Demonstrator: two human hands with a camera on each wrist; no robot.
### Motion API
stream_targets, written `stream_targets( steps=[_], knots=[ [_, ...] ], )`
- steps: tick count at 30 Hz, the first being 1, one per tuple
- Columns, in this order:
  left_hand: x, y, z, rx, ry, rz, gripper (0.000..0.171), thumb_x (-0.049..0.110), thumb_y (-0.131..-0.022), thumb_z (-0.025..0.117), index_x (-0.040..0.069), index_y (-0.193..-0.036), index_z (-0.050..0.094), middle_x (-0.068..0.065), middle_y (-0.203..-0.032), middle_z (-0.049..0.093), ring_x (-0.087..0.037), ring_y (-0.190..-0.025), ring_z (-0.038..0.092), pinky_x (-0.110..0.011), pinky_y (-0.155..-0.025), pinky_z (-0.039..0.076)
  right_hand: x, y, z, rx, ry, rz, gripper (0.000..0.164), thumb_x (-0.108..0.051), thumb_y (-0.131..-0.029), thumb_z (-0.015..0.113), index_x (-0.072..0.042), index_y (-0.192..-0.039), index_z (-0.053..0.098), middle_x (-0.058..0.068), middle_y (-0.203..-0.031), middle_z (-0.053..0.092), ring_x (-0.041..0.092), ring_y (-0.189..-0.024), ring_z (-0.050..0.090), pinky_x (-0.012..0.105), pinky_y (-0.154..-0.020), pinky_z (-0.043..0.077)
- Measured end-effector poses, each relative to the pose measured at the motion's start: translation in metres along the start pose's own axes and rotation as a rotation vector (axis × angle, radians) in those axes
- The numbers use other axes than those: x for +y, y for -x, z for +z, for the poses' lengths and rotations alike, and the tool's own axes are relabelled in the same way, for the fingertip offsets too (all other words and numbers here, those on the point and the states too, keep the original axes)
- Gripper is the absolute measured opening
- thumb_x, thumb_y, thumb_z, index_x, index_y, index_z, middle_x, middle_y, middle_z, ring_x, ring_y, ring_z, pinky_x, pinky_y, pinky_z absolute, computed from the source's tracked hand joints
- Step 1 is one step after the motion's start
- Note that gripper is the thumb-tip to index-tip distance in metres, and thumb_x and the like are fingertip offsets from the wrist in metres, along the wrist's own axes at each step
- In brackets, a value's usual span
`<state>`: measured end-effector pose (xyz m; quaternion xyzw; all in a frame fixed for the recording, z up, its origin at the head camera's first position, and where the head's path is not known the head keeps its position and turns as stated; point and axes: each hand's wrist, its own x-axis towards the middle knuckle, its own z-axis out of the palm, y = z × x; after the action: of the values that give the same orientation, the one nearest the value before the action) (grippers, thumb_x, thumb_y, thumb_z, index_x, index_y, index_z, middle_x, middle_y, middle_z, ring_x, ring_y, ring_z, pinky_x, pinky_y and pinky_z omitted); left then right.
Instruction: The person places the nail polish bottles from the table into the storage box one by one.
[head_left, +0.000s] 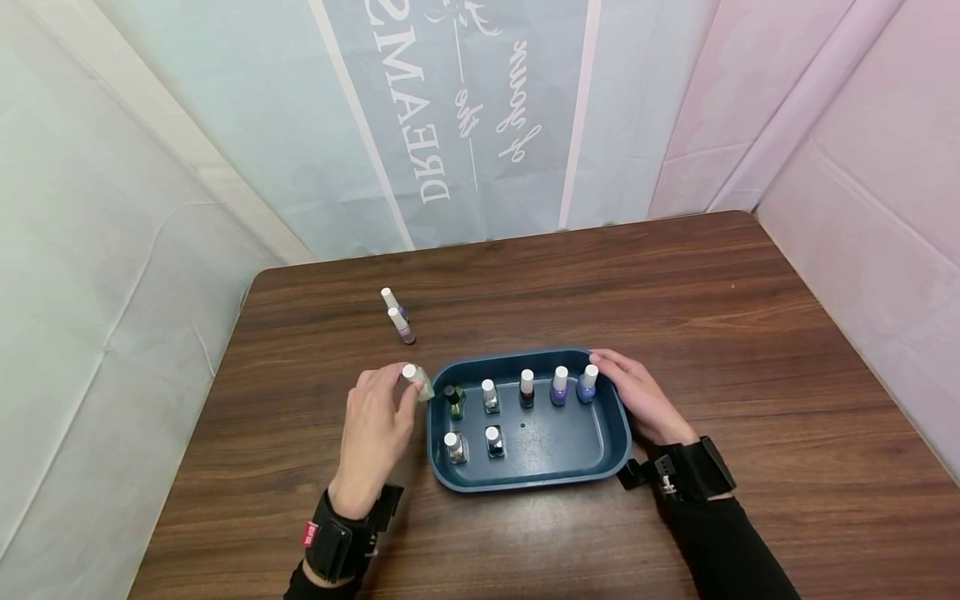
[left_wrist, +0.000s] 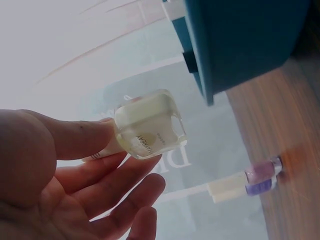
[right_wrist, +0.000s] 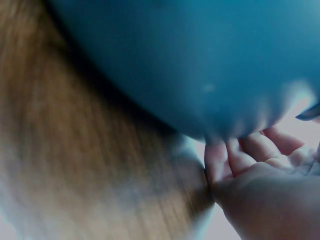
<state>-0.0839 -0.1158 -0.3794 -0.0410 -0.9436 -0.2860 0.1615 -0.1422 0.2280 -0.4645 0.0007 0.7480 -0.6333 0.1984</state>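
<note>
My left hand (head_left: pixel 375 429) pinches a nail polish bottle (head_left: pixel 422 385) by its white cap, between thumb and fingers, beside the tray's left rim. In the left wrist view this clear, square-shouldered bottle (left_wrist: pixel 152 125) holds pale cream polish and is tilted. My right hand (head_left: pixel 637 396) holds the blue tray (head_left: pixel 525 482) at its far right corner, with its fingers (right_wrist: pixel 242 157) against the outer wall. Inside the tray several bottles stand: a row along the far side, including a green bottle (head_left: pixel 455 402) and a purple bottle (head_left: pixel 558 390), plus two nearer me at the left.
Two more polish bottles with white caps, one mauve (head_left: pixel 405 332) and one bluish-purple (head_left: pixel 395 302), stand on the wooden table (head_left: pixel 712 317) behind the tray at the left. Fabric curtains (head_left: pixel 495 200) hang beyond the table's back and side edges.
</note>
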Motion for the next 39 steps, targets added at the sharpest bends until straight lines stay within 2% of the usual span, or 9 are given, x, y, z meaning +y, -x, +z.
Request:
stream_targets(
  steps=[8, 17, 39],
  knots=[
    [0.011, 0.006, -0.002, 0.005, 0.013, 0.051, 0.017, 0.015, -0.087, 0.071, 0.007, -0.102, 0.069, -0.009, -0.1, 0.073, -0.026, -0.098, 0.06, -0.047, -0.086, 0.045, 0.0, 0.0, 0.0, 0.0, -0.002, 0.005, 0.063, -0.054, -0.098, 0.043, -0.007, -0.14, 0.046, 0.016, -0.136, 0.051, 0.009, -0.108, 0.054, 0.025, -0.09, 0.045],
    [0.028, 0.013, -0.004, -0.048, 0.02, 0.023, 0.022, 0.017, -0.087, 0.071, 0.009, -0.107, 0.07, -0.007, -0.104, 0.072, -0.023, -0.101, 0.059, -0.044, -0.091, 0.044, -0.001, 0.0, -0.001, -0.001, 0.003, 0.005, 0.063, -0.054, -0.098, 0.042, -0.007, -0.14, 0.046, 0.016, -0.136, 0.051, 0.01, -0.109, 0.053, 0.025, -0.091, 0.045],
    [0.05, 0.025, 0.005, -0.115, 0.043, 0.1, 0.021, 0.021, -0.085, 0.074, 0.012, -0.104, 0.071, 0.001, -0.097, 0.071, -0.017, -0.098, 0.055, -0.039, -0.086, 0.044, 0.0, -0.001, 0.0, 0.009, 0.021, 0.005, 0.064, -0.055, -0.098, 0.041, -0.007, -0.141, 0.045, 0.016, -0.137, 0.05, 0.015, -0.113, 0.051, 0.027, -0.093, 0.043]
  ],
)
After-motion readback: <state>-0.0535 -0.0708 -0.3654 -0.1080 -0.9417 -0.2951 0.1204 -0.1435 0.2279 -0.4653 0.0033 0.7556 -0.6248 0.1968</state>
